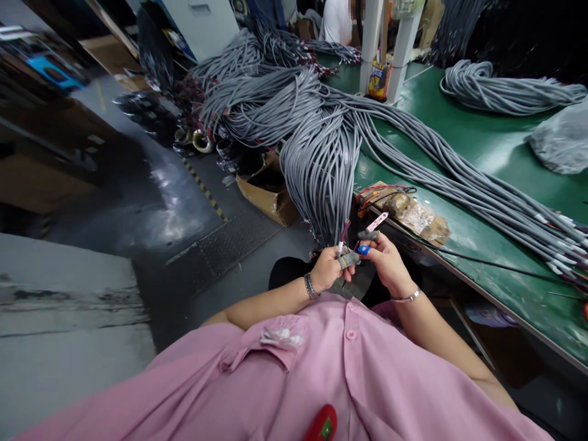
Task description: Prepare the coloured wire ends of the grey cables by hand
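Observation:
My left hand (327, 269) is closed around the end of a grey cable, with a grey wrap on one finger. Red and blue wires (344, 231) stick up from a white collar above that hand. My right hand (386, 260), wearing a blue band on the thumb and a grey wrap on a finger, pinches at thin wires between the hands. A flat whitish strip with a hole (377, 222) juts out beyond its fingertips; whether the hand holds it, I cannot tell. Looped grey cables (321, 159) hang off the table just ahead of both hands.
The green table (500, 153) runs along the right, with long grey cables across it. A taped wooden block (413, 214) sits at its edge, and a coiled bundle (496, 89) lies farther back. A cardboard box (271, 202) stands on the floor below. Someone in white is at the back.

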The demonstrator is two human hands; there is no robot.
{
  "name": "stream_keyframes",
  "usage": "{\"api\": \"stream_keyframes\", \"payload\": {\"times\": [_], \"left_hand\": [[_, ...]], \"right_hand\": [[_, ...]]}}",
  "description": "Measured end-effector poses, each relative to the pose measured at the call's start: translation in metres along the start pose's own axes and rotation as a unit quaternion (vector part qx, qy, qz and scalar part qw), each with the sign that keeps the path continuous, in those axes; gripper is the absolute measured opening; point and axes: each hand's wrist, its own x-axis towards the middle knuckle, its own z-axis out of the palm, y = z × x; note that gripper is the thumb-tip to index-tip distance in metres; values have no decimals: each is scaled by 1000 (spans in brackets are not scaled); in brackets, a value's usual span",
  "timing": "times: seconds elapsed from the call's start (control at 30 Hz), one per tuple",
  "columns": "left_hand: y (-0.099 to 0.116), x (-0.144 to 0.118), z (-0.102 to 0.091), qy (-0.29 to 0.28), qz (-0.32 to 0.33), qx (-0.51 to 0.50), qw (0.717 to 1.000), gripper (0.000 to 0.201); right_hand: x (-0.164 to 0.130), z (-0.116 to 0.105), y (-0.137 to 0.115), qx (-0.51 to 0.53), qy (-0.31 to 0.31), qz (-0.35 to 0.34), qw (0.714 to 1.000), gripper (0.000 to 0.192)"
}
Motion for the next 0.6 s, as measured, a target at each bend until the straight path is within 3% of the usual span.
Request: {"api": "stream_keyframes", "payload": {"times": [0.23, 0.33, 0.47, 0.6], "left_hand": [[2, 0, -1, 14, -5, -39, 999, 32], [2, 0, -1, 14, -10, -48, 999, 32], [1, 0, -1, 2, -12, -36, 999, 32], [0, 0, -1, 4, -6, -19, 1000, 35]], "right_hand": [[-2, -6, -1, 58, 31, 39, 997, 25], [-3, -6, -3, 59, 13, 63, 996, 29], [-3, 0, -3, 41, -13, 48, 998, 39], [-3, 3, 0, 29, 18, 25, 999, 37]]}}
